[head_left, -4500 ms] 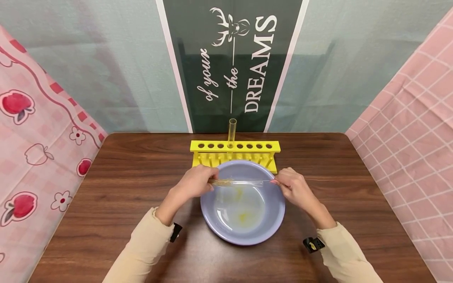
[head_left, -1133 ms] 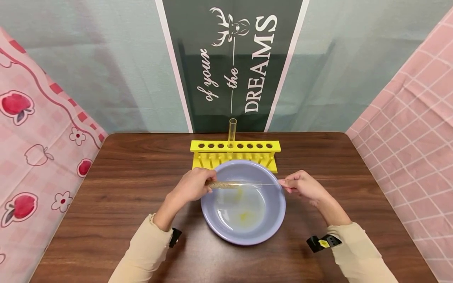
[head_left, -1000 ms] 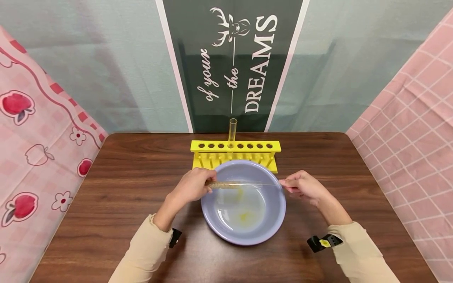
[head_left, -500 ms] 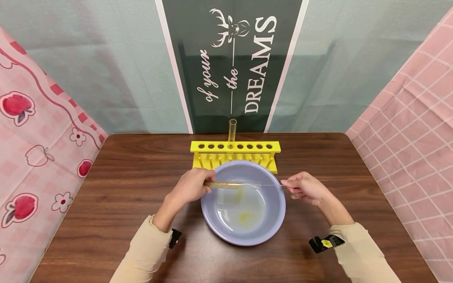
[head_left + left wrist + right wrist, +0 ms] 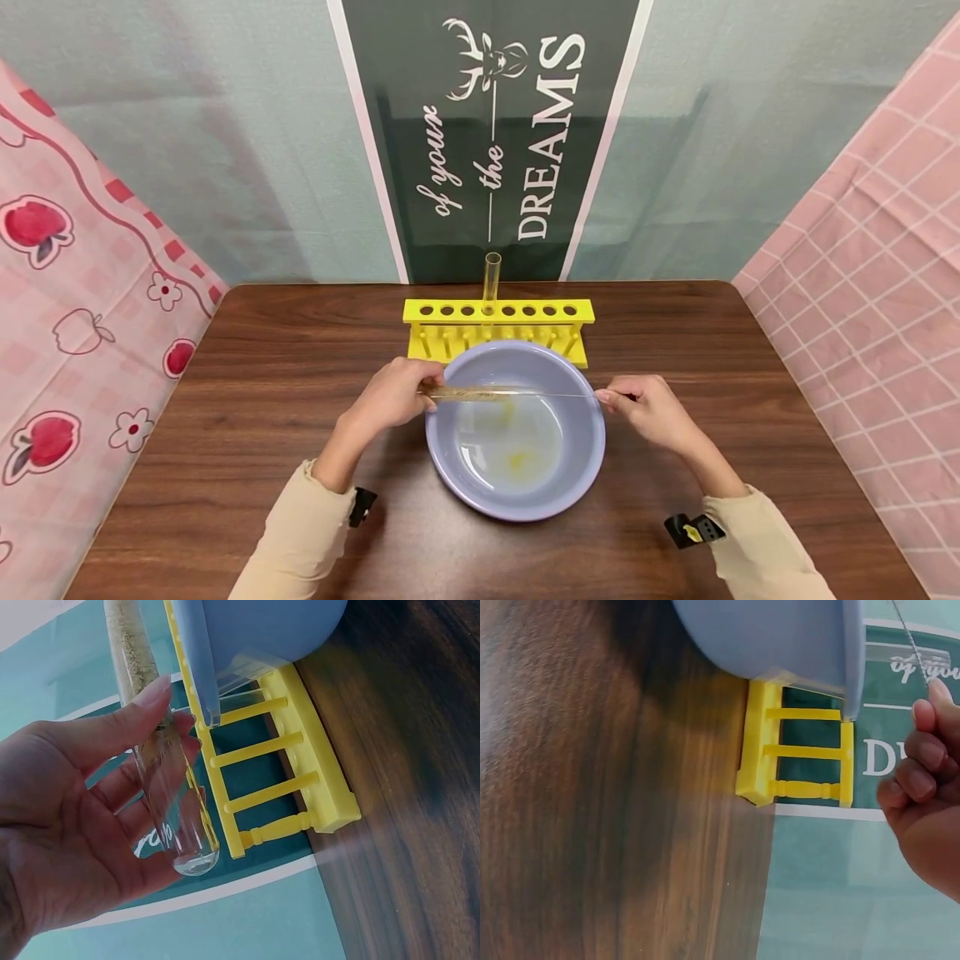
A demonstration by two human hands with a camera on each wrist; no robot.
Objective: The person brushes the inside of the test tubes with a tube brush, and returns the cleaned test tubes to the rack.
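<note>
My left hand [image 5: 393, 393] grips a clear glass test tube [image 5: 196, 851] near its rounded end, thumb on one side and fingers curled round the other. Inside the tube sits a test tube brush, its tan bristles [image 5: 471, 393] showing through the glass. The tube lies nearly level above the lavender basin [image 5: 517, 510], with its mouth towards the right. My right hand [image 5: 651, 410] pinches the far end of the thin twisted wire handle [image 5: 911, 636] between thumb and forefinger. Yellowish patches show in the bottom of the basin.
Behind the basin stands a yellow test tube rack [image 5: 420, 312], its front partly hidden by the basin. One upright tube [image 5: 491, 279] stands in it. The wooden table [image 5: 300, 333] meets hanging cloths at the back and both sides.
Compared with the earlier frames, my left hand has shifted slightly left with the tube. My right hand has moved outward and turned on the wire, and more wire shows between the hands.
</note>
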